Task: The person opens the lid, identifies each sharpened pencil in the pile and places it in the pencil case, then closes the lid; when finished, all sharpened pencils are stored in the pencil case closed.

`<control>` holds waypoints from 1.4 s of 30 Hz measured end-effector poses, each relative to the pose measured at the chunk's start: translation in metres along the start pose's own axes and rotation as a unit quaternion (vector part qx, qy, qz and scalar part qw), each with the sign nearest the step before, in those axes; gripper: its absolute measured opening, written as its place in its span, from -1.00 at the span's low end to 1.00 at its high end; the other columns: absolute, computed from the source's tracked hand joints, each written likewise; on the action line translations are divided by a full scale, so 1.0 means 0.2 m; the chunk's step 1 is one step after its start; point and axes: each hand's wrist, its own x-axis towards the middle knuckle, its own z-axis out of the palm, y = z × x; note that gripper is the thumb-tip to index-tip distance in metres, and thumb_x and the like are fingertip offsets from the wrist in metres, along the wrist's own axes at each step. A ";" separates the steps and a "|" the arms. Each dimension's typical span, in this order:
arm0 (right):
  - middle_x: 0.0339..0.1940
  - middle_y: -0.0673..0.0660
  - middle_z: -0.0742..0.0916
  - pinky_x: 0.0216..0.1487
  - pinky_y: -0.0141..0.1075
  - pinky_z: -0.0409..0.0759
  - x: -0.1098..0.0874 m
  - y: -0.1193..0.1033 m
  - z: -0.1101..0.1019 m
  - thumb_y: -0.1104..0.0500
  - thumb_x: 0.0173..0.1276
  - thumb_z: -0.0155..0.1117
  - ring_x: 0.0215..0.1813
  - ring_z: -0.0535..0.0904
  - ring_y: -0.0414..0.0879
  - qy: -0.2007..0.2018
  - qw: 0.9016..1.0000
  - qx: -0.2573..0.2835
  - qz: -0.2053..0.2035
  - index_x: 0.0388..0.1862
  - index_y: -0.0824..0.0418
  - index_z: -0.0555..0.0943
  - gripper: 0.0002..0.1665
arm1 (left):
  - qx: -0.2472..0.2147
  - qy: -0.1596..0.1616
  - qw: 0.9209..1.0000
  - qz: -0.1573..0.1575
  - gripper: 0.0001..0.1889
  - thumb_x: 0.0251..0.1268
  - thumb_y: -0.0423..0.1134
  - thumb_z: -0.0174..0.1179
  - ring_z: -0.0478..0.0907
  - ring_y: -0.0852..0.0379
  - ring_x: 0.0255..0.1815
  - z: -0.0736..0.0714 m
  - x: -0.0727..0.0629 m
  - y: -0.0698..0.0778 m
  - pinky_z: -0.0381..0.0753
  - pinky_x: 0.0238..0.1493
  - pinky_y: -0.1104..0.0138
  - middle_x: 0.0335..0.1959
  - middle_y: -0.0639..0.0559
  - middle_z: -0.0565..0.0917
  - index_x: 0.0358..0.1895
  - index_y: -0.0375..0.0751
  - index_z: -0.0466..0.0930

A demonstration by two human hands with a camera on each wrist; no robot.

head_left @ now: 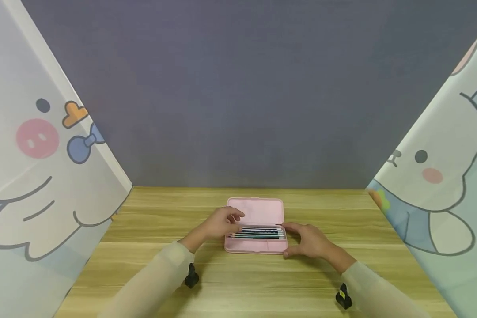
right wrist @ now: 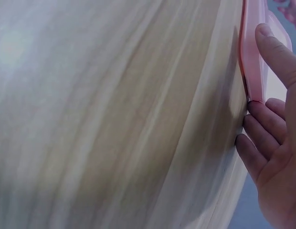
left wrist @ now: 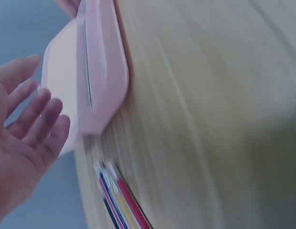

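A pink pencil case (head_left: 258,252) lies on the table with its lid (head_left: 258,210) folded back. Several dark pencils (head_left: 260,232) lie in its rear compartment. Over the case's left end is my left hand (head_left: 221,222), fingers loosely bent near the pencil ends; in the left wrist view that hand (left wrist: 31,129) holds nothing. My right hand (head_left: 312,240) grips the case's right end, thumb at the front corner and fingers toward the back. In the right wrist view, the thumb (right wrist: 274,50) rests along the pink case (right wrist: 254,52).
Several colored pencils (left wrist: 121,195), red, yellow and blue among them, lie on the wooden table (left wrist: 195,124) beside the case in the left wrist view. A grey panel (head_left: 238,97) stands behind the table, with cartoon-printed panels (head_left: 43,198) at both sides.
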 end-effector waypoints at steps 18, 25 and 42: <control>0.38 0.27 0.60 0.38 0.18 0.43 0.01 0.02 0.01 -0.12 0.05 0.68 0.36 0.52 0.22 -0.019 0.987 0.157 -0.004 0.56 0.38 0.24 0.26 | -0.029 0.003 0.998 -0.048 0.01 0.06 -0.36 0.52 0.45 -0.25 0.40 -0.03 -0.15 -0.17 0.46 0.37 -0.11 0.44 -0.23 0.44 0.60 -0.33 0.14; 0.39 0.27 0.59 0.37 0.19 0.44 0.02 0.02 0.03 -0.09 -0.01 0.72 0.35 0.51 0.19 -0.020 0.988 0.153 -0.012 0.57 0.39 0.24 0.30 | -0.020 -0.012 0.998 -0.059 0.09 0.01 -0.39 0.55 0.47 -0.18 0.37 -0.02 -0.15 -0.18 0.49 0.36 -0.05 0.46 -0.27 0.37 0.61 -0.39 0.06; 0.39 0.30 0.58 0.46 0.30 0.22 0.04 0.02 0.04 0.10 -0.04 0.74 0.39 0.43 0.26 -0.008 0.973 0.228 -0.017 0.63 0.36 0.09 0.38 | -0.055 0.003 0.997 -0.046 0.15 -0.05 -0.54 0.53 0.49 -0.24 0.34 -0.02 -0.13 -0.18 0.50 0.37 0.03 0.42 -0.29 0.33 0.63 -0.40 -0.03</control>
